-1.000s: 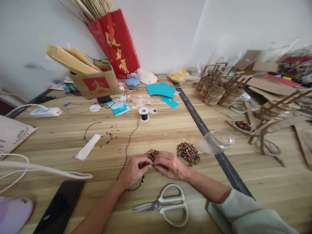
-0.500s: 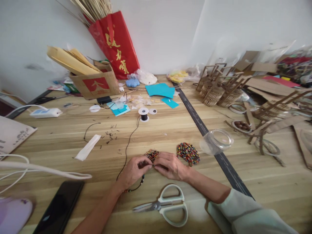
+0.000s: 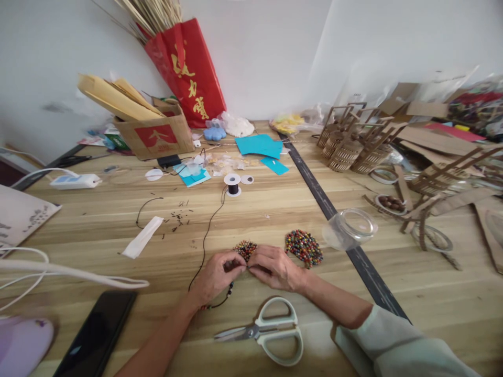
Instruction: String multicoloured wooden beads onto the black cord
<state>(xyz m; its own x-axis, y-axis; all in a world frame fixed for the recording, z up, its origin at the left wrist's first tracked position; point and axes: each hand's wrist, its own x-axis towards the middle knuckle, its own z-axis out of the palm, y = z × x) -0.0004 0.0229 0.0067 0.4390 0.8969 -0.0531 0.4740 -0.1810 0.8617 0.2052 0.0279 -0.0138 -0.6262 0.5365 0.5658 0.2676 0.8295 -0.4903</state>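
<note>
My left hand [image 3: 219, 275] is closed in a pinch on a thin black cord, and its fingertips meet those of my right hand [image 3: 275, 268]. The right thumb and fingers are also pinched; a tiny dark bit shows between the fingertips, too small to name. Below the left hand hangs a beaded stretch of cord [image 3: 225, 300], partly hidden by the wrist. Just behind the hands lies a small heap of coloured beads [image 3: 244, 248]. A larger pile of multicoloured beads [image 3: 304, 248] sits to the right. From the left hand, black cord [image 3: 204, 246] runs back to a spool [image 3: 233, 187].
Scissors [image 3: 261, 332] with pale handles lie in front of the hands. A black phone [image 3: 96, 335] is at the lower left, near a white cable [image 3: 98, 279]. A clear plastic tub [image 3: 349, 230] stands right of the beads. Small woven baskets [image 3: 346, 149] stand at the back right.
Almost nothing differs. Both hands keep the same pinch in the same place, and the whole view has shifted very slightly.
</note>
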